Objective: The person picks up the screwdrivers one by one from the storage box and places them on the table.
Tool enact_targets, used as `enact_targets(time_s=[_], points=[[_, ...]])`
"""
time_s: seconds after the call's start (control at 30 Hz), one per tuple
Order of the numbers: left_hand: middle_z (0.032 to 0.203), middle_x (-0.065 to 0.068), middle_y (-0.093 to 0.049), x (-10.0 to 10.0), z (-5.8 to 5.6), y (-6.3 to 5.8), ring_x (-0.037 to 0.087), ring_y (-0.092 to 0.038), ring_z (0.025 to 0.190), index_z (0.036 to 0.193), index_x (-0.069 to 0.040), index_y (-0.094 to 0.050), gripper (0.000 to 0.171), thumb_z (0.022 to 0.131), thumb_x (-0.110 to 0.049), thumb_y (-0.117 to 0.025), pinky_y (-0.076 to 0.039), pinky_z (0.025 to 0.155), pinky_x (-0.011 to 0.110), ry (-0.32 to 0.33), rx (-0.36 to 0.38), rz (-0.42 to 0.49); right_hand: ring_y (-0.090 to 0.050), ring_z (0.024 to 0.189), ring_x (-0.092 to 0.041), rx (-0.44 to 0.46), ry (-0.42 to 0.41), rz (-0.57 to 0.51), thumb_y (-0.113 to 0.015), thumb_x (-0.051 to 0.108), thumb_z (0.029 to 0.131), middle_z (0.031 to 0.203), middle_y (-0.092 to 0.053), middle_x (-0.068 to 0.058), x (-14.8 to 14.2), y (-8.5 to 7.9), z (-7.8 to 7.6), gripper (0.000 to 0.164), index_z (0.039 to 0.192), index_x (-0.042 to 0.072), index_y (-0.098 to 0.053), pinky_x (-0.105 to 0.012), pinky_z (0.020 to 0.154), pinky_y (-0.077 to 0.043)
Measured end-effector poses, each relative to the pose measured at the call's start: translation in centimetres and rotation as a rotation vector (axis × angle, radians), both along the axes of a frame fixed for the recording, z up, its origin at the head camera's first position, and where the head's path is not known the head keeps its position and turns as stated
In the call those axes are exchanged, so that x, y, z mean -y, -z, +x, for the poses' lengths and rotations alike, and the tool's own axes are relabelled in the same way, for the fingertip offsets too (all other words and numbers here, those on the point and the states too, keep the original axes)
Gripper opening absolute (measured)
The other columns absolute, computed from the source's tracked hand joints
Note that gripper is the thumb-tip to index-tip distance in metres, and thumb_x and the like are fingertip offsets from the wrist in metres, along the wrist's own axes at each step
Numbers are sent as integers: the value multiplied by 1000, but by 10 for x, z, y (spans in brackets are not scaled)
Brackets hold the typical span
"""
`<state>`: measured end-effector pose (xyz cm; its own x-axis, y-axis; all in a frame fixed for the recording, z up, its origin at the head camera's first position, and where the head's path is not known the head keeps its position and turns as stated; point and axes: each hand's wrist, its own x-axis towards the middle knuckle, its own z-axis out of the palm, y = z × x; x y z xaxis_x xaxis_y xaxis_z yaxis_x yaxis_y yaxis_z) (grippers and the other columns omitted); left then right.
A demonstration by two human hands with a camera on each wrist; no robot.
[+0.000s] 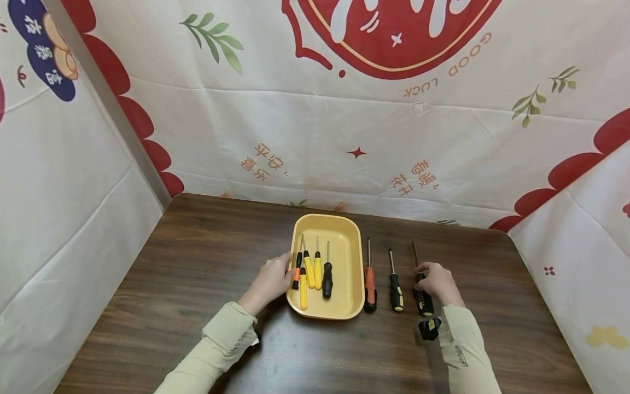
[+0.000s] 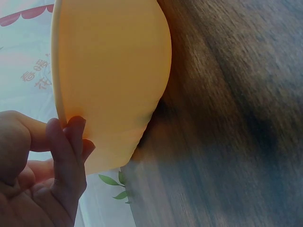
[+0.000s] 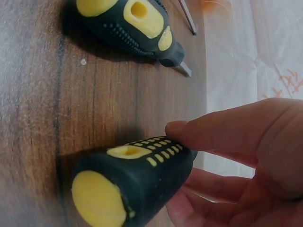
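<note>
A pale yellow plastic tray (image 1: 348,312) stands on the table, and my left hand (image 1: 273,278) pinches its left rim between thumb and fingers. The left wrist view shows the outer wall of the tray (image 2: 113,71) beside those fingers. To the right, my right hand (image 1: 438,282) grips the rightmost screwdriver (image 1: 424,302), black with yellow marks, by the front of its handle. In the right wrist view the thumb lies on one side of this screwdriver's handle (image 3: 142,175), the fingers on the other. Its shaft points toward the back wall; whether it touches the table I cannot tell.
Inside the tray lie several small screwdrivers, including a yellow one (image 1: 318,273) and a black one (image 1: 327,282). Between tray and right hand lie a red-and-black screwdriver (image 1: 370,287) and a black-and-yellow screwdriver (image 1: 396,293). A printed cloth (image 1: 315,137) hangs behind the wooden table (image 1: 197,246).
</note>
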<state>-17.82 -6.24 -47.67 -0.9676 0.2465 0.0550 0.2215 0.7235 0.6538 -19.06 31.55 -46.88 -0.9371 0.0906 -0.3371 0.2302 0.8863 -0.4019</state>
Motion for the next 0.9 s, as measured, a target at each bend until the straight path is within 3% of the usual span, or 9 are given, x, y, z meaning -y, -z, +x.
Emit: enact_targets(time_s=[0.9], points=[[107,24,-61,1,0,0,23,-60,81,120,9,-51,39,84,-5,-60,-50,65,34,8,-25,-3,-47,98,-48,9,-10,32,-68,6,73,114,-50,-34,2,2,0,44,115,-4,-55,-48,69,-44]])
